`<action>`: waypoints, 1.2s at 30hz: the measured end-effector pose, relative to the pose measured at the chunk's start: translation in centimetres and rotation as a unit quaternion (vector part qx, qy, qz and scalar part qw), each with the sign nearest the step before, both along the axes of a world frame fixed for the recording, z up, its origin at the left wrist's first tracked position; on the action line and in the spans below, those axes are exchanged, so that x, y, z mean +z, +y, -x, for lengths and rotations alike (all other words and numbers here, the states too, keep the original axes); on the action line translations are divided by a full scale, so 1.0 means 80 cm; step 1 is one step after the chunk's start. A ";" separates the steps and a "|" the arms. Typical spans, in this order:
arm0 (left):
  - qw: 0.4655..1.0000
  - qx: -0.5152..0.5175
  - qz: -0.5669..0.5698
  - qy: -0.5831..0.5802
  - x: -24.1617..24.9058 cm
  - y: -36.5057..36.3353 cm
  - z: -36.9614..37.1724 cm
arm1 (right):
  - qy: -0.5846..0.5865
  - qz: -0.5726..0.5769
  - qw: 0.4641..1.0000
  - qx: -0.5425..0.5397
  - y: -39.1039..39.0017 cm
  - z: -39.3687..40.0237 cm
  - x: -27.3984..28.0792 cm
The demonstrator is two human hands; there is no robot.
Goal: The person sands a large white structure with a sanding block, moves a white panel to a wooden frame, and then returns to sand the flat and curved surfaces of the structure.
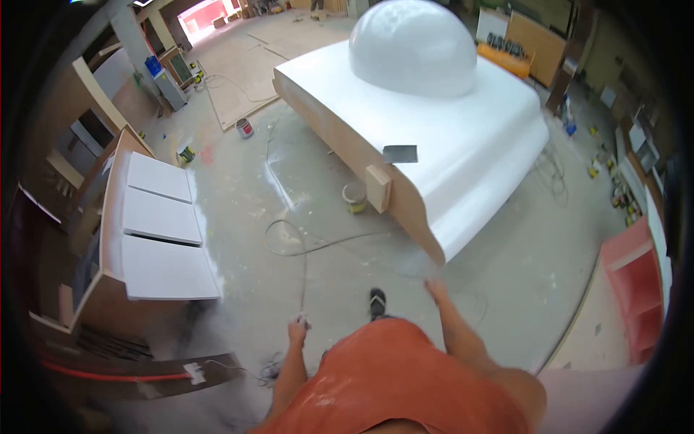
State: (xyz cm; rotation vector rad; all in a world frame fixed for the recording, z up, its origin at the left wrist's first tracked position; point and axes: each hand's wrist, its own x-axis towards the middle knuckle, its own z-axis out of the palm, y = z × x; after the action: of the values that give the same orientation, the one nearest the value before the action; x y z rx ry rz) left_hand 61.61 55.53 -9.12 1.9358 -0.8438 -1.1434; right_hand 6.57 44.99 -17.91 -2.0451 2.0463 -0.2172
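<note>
My left hand is closed around a thin grey cord that runs up from it to a loop lying on the dusty floor. My right hand reaches out just below the near corner of a large white form topped by a white dome. A blurred grey patch sits just past its fingers, and I cannot tell whether the hand holds it. A dark sheet of sandpaper lies on the form's top. My orange shirt fills the bottom of the view.
A wooden block is fixed to the form's side, with a small bucket on the floor beside it. White panels lie on a wooden cabinet at left. A red shelf unit stands at right. A paint can sits farther back.
</note>
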 end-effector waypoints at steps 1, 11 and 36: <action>0.987 -0.085 -0.037 -0.132 -0.034 0.022 -0.028 | -0.136 0.031 0.989 -0.048 -0.100 -0.034 0.029; 0.975 0.067 -0.202 0.055 0.067 -0.201 -0.106 | -0.134 0.144 0.910 -0.364 -0.611 -0.203 0.250; 0.962 -0.126 0.233 0.065 0.326 -1.200 -0.224 | 0.022 0.177 0.953 -0.243 -1.076 -0.371 0.234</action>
State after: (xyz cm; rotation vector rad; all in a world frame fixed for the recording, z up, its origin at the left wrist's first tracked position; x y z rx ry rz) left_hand 79.53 -40.47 16.99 1.3821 -1.1904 -1.0814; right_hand 36.28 -41.06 0.81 -1.6804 2.6725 -0.6744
